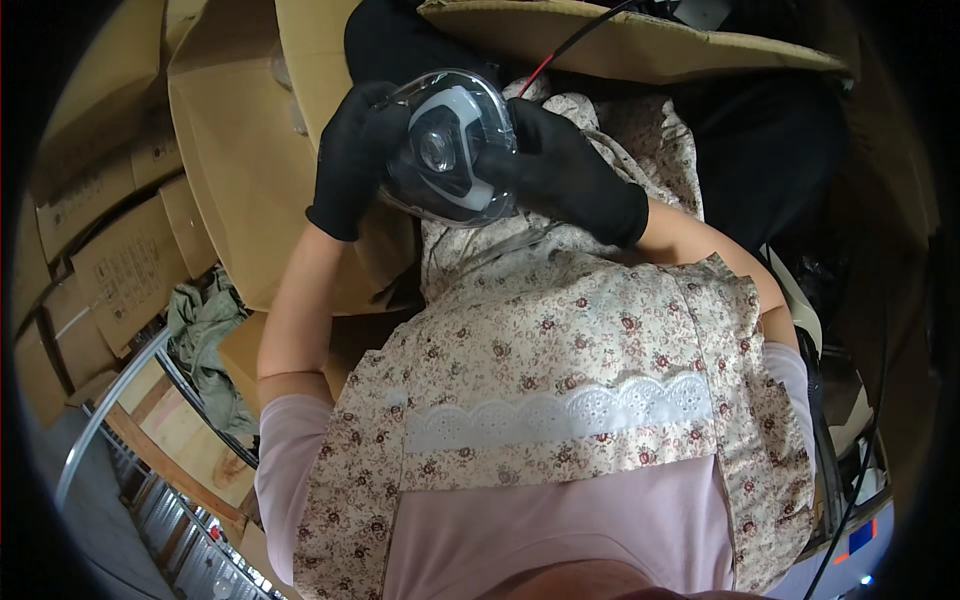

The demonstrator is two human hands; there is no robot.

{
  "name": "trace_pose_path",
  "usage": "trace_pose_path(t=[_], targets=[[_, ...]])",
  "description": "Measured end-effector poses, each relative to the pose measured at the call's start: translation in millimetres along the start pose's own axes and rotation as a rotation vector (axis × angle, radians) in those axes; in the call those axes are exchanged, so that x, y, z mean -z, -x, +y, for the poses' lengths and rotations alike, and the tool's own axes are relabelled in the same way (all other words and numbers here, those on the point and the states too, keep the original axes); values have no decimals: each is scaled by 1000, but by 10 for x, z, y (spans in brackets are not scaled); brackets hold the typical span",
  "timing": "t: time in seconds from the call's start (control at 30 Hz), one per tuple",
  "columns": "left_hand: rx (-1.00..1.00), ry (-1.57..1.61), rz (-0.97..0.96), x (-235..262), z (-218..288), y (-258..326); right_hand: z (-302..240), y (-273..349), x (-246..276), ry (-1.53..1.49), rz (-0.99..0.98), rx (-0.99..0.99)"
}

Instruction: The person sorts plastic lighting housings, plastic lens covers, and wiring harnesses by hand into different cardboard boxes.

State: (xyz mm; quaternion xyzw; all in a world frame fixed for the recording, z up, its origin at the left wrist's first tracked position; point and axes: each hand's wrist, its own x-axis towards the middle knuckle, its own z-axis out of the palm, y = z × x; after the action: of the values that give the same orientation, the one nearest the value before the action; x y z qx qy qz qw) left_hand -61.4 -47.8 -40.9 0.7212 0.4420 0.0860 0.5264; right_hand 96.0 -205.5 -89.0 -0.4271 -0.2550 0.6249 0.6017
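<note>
A rounded clear plastic shell (436, 206) is held up over my lap, with a light grey curved band (462, 104) and a clear round knob-like part (436, 150) showing in it. I cannot make out its exact kind. My left hand (352, 150), in a black glove, grips its left side. On the right side, the black-gloved fingers of my right hand (575, 170) close on it, slightly blurred. Some fingertips are hidden by the shell or lost against its dark middle.
An open cardboard box (225, 150) stands at the left, and another cardboard flap (640, 38) spans the far side. Stacked cartons (130, 270) fill the left edge. A red and black cable (560, 52) runs behind my right hand. A wooden-seated metal chair (180, 440) is at lower left.
</note>
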Motion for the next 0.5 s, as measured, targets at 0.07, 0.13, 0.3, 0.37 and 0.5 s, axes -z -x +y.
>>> trace_pose_path(t=[0.07,0.13,0.3,0.37,0.5], targets=[[-37,103,44,-58,-22,26,8,11,-8,15,24,-28],[-44,83,78,-101,-89,47,18,-3,-27,26,66,108],[-911,-1162,217,55,27,-41,48,-23,13,34,57,89],[-835,-761,560,-39,160,-16,74,-29,27,-96,50,70],[-212,-32,-5,31,81,-91,52,25,-2,-71,11,69]])
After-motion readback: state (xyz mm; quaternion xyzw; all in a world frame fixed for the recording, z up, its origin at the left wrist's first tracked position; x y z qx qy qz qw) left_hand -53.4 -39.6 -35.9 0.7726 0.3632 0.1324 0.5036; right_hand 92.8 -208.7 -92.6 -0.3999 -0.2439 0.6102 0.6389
